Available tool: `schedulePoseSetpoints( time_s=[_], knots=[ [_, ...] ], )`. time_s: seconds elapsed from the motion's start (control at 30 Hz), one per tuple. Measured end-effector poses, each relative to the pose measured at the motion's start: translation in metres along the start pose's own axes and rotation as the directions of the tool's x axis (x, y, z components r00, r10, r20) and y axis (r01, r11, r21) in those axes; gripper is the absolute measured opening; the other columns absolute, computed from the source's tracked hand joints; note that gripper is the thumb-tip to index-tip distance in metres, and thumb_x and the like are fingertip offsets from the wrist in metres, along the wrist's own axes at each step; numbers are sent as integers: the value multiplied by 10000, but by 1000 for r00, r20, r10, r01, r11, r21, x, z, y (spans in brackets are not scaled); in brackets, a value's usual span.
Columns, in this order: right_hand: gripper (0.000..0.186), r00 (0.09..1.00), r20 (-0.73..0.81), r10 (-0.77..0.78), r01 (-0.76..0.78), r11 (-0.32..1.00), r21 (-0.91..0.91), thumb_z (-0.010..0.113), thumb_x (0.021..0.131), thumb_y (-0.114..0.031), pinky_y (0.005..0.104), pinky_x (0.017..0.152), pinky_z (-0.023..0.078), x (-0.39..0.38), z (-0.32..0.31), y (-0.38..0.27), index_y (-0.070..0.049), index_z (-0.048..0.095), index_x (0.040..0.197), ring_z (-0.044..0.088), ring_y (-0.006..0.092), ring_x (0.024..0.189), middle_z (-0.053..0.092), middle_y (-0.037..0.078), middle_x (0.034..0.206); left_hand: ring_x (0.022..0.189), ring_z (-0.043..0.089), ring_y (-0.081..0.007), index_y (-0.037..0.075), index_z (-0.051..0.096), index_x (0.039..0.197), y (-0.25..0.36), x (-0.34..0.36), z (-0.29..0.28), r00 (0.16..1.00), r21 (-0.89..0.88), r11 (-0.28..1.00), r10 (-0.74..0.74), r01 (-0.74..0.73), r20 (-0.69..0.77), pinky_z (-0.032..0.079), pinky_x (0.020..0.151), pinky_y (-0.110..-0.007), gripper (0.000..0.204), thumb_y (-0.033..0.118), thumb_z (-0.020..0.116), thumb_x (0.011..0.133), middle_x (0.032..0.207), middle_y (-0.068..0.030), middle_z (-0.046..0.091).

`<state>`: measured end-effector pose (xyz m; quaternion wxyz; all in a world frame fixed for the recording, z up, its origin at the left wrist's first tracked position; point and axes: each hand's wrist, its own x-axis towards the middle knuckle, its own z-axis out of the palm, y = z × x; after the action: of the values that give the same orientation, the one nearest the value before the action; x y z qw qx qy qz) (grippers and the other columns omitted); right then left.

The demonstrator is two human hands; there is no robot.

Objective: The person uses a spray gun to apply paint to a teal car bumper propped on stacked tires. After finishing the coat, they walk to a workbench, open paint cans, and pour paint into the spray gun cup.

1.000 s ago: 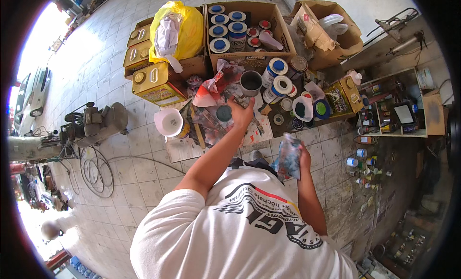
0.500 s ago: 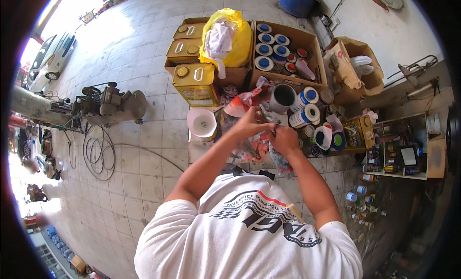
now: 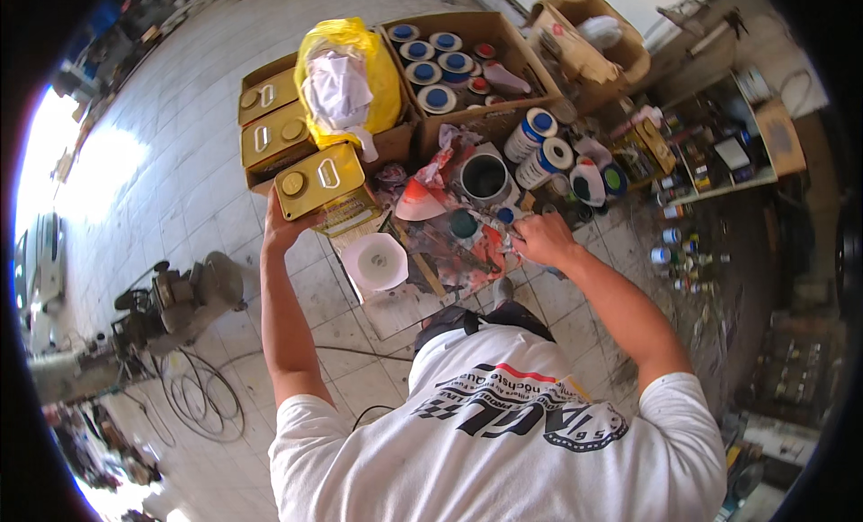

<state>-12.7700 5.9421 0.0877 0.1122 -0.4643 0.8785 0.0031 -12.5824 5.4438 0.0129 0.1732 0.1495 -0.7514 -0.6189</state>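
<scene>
My left hand [image 3: 288, 223] is at the near left side of a rectangular gold metal can [image 3: 319, 180], its fingers wrapped against the can's side. The can has a round gold screw cap and a white carry handle on top. My right hand [image 3: 546, 240] is closed over the right part of the work surface, beside a small blue cap [image 3: 505, 214]; what its fingers hold is hidden. Between the hands stand a white paper cone [image 3: 376, 261], a red-and-white paper cone [image 3: 419, 201], a grey open tin [image 3: 485, 178] and a dark green round thing [image 3: 463, 223].
A yellow plastic bag [image 3: 382, 81] with white cloth sits over a cardboard box of gold cans. Beside it, another cardboard box [image 3: 539, 72] holds blue- and red-capped cans. Two white-and-blue cans [image 3: 545, 162] stand right of the tin. An air compressor [image 3: 171, 302] and coiled hose [image 3: 211, 401] are at left.
My hands, together over the stained rags before, have come apart. The left has reached out to the gold can; the right has stayed near the rags. The view has shifted.
</scene>
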Motion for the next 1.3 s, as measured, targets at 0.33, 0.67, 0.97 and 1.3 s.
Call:
schedulePoseSetpoints(
  time_s=[0.33, 0.67, 0.97, 1.3],
  knots=[
    [193, 996, 56, 69, -68, 997, -20, 677, 780, -250, 494, 662, 556, 25, 13, -33, -70, 743, 768, 713, 363, 763, 717, 162, 787, 1247, 521, -345, -11, 446, 1416, 81, -11, 45, 928, 377, 864, 372, -333, -32, 453, 1055, -434, 1058, 208, 959, 517, 1344, -175, 512],
    [162, 1000, -16, -25, 25, 999, -38, 657, 750, -210, 483, 621, 556, 38, 15, -61, -81, 752, 724, 706, 343, 671, 721, 144, 757, 1285, 525, -363, -12, 420, 1482, 240, 9, 72, 867, 609, 640, 198, -468, 458, 463, 1075, -435, 1176, 250, 966, 474, 1405, -180, 487],
    [176, 995, -87, -56, 55, 998, -7, 666, 751, -241, 464, 660, 550, 18, 29, -68, -89, 740, 699, 712, 330, 684, 713, 137, 722, 1264, 525, -367, 15, 420, 1480, 274, 23, 116, 766, 640, 479, 118, -601, 632, 453, 1075, -431, 1127, 262, 937, 510, 1369, -164, 497],
    [223, 978, -205, 41, -9, 988, 155, 681, 759, -279, 472, 618, 542, -9, 37, -70, -71, 729, 693, 701, 327, 649, 685, 145, 652, 1278, 531, -363, 36, 393, 1504, 262, 24, 110, 759, 544, 597, 176, -589, 627, 465, 1086, -424, 1157, 261, 946, 513, 1401, -162, 476]
  ],
)
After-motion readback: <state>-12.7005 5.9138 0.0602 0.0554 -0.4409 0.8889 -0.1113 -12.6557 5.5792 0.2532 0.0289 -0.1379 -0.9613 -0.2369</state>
